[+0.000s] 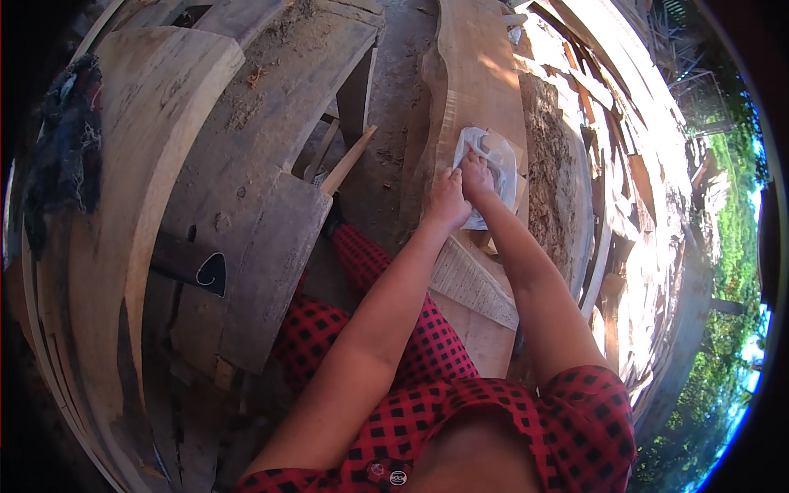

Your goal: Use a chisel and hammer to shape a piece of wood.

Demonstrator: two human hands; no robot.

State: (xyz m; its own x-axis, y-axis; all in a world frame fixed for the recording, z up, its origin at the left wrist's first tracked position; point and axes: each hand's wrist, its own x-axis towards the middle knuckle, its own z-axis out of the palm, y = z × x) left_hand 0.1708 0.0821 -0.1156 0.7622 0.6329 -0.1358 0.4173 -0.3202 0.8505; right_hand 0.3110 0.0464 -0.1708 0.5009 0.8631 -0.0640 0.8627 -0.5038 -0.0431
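A translucent white plastic bag (503,160) lies on a long wooden plank (485,78) a little right of the middle. Something round and dark shows faintly through the bag, but I cannot tell what it is. My left hand (448,200) has its fingers closed at the bag's near left edge. Just beside it, my right hand (477,176) pinches the bag's plastic with curled fingers. The two hands touch or nearly touch. Close to my wrists, a pale wedge-shaped piece of wood (472,279) with a speckled face lies on the plank.
A worn wooden workbench (255,205) stands at left, with a thick curved board (156,123) along it and a dark ragged cloth (70,148) at the far left. A thin stick (349,160) juts from the bench. Rough boards and scraps (608,164) are piled at right.
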